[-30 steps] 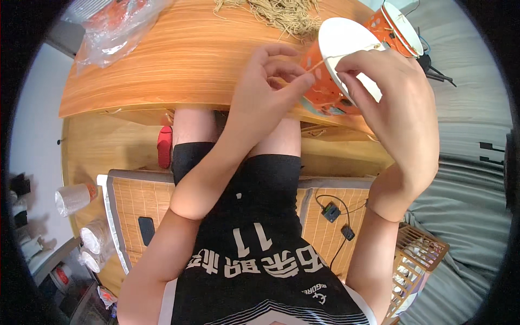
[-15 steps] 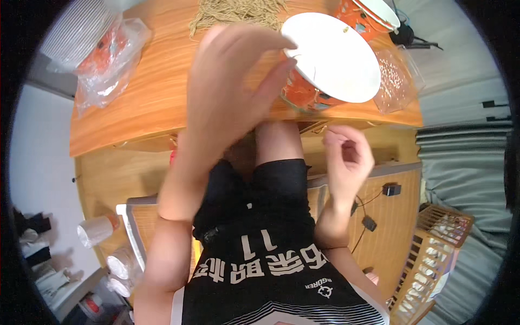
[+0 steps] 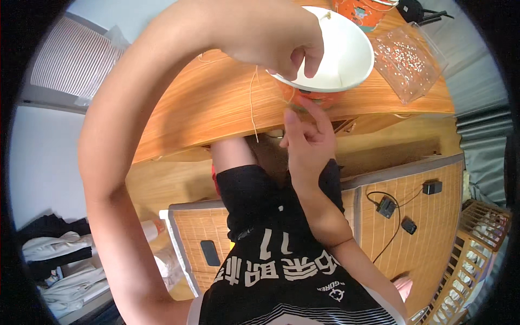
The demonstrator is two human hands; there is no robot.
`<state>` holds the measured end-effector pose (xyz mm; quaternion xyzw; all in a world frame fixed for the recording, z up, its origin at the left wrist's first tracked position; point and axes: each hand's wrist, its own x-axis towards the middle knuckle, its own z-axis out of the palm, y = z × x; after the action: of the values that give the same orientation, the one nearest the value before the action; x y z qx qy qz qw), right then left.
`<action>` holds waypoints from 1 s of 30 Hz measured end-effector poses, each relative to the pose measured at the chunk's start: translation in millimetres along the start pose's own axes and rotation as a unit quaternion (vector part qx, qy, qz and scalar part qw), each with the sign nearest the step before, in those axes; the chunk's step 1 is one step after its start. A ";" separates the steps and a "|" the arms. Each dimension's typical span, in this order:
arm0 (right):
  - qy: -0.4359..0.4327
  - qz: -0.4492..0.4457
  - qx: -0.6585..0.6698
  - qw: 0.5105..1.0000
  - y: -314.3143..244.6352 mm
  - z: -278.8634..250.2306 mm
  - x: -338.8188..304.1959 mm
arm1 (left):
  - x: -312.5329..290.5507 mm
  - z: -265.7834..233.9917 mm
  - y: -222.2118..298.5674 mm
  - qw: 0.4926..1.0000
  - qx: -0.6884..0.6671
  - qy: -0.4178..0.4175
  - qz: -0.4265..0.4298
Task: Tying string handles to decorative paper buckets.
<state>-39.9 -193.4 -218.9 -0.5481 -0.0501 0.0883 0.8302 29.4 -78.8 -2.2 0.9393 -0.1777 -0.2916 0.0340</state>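
A white-lined orange paper bucket (image 3: pixel 346 57) stands on the wooden table, its mouth tilted toward me. My left hand (image 3: pixel 276 40) reaches over its left rim, with fingers bent down and closed. What they pinch is hidden. Just below the bucket's near side is my right hand (image 3: pixel 311 142), with thumb and forefinger drawn near each other and the other fingers curled. A thin pale strand shows by those fingertips, but I cannot make out the hold. Left of the bucket, a tan string (image 3: pixel 252 105) hangs over the table's front edge (image 3: pixel 187 145).
Behind the bucket is another orange bucket (image 3: pixel 360 13). To its right lies a clear plastic tray (image 3: pixel 407 62) with small pale bits. A stack of white ribbed things (image 3: pixel 73 57) stands at the far left. Black adapters (image 3: pixel 385 206) and cables lie on the mat below.
My left hand has moved up and over the bucket's rim, its arm now arching across the table. My right hand has come left to the bucket's near side. The hanging string has come into view.
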 end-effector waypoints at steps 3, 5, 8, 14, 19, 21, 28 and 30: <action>-0.015 0.052 0.061 0.997 2.6 8.8 8.0 | -5.1 5.1 4.9 0.998 -0.021 0.052 -0.008; -0.017 0.066 0.073 0.995 2.2 13.0 9.8 | -11.0 10.9 7.9 0.995 -0.063 0.080 -0.018; -0.015 0.028 0.081 0.996 16.7 19.3 7.4 | -29.0 27.8 12.1 0.982 -0.039 0.185 0.027; 0.080 -0.062 0.132 0.986 33.0 38.4 -5.2 | -32.9 57.0 10.1 0.953 -0.080 0.292 -0.033; 0.098 -0.086 0.107 0.986 23.9 48.6 1.1 | -20.9 95.1 -23.9 0.889 0.014 0.455 0.045; 0.086 -0.061 0.092 0.990 23.7 49.2 5.1 | -13.6 101.1 -27.2 0.880 0.003 0.473 0.046; 0.084 -0.018 0.205 0.975 25.1 72.0 32.7 | -10.0 107.7 -25.8 0.887 -0.120 0.442 -0.054; 0.058 -0.033 0.249 0.966 27.7 76.3 34.8 | -9.1 112.0 -28.7 0.880 -0.129 0.454 -0.052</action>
<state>-22.0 -106.9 -214.7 -0.3262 0.0042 0.0385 0.9445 -31.3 -44.3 -94.8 0.9639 -0.0549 0.1446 0.2168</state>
